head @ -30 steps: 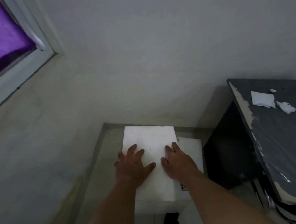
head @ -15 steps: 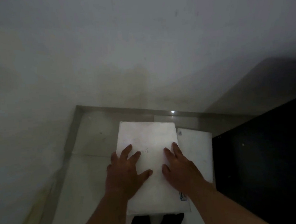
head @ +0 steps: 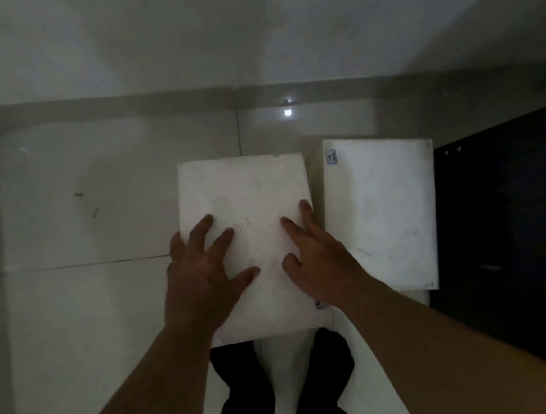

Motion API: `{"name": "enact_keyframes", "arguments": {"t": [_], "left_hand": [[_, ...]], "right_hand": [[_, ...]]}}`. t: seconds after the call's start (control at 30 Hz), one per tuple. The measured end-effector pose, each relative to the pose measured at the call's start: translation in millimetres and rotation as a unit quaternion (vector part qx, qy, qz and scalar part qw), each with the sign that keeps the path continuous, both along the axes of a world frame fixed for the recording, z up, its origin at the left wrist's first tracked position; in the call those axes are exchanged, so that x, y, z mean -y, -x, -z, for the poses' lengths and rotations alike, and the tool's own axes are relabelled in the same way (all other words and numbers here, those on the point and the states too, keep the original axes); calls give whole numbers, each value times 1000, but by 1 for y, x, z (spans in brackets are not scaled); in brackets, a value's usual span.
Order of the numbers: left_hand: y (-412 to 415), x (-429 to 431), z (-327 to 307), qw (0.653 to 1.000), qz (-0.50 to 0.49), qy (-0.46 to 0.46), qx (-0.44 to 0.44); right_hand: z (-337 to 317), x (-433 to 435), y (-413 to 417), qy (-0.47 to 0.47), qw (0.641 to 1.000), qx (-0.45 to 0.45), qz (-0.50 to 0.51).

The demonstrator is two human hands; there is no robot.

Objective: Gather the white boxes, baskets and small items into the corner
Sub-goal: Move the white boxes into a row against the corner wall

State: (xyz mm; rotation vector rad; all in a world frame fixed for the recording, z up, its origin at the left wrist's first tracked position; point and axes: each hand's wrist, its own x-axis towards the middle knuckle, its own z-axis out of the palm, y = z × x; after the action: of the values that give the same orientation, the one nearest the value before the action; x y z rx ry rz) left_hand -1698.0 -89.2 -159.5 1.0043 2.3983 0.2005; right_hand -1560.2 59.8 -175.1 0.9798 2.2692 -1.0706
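Note:
A tall white box stands on the tiled floor just short of the wall, below me. My left hand lies flat on the left part of its top, fingers spread, the little finger at the left edge. On the right part of the top rests my right hand, also spread, its fingers reaching the right edge. Neither hand wraps around the box. A second white box with a small label at its top left corner sits close beside it on the right, lower down.
A dark cabinet stands right against the second box. The pale wall and its skirting run across the top. Light floor tiles stretch to the left. My legs in dark trousers are below the box.
My view has tipped down from the wall and window to the floor. The box under my hands now shows beside the second box instead of overlapping it. My hands stay on its top.

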Motion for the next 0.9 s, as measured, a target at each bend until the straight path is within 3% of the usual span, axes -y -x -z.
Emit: {"name": "enact_keyframes", "arguments": {"t": [0.43,0.7,0.9], "left_hand": [[5,-23,49,999,2,14,44],[-12,-31,57,987,67,35,139],[-7,-35,46,983,89,76,138]], "right_hand": [[33,-5,-4,-3,1000,-1,19],[30,-37,-8,-10,990,142,-20],[17,-40,-6,12,984,171,-57]]}}
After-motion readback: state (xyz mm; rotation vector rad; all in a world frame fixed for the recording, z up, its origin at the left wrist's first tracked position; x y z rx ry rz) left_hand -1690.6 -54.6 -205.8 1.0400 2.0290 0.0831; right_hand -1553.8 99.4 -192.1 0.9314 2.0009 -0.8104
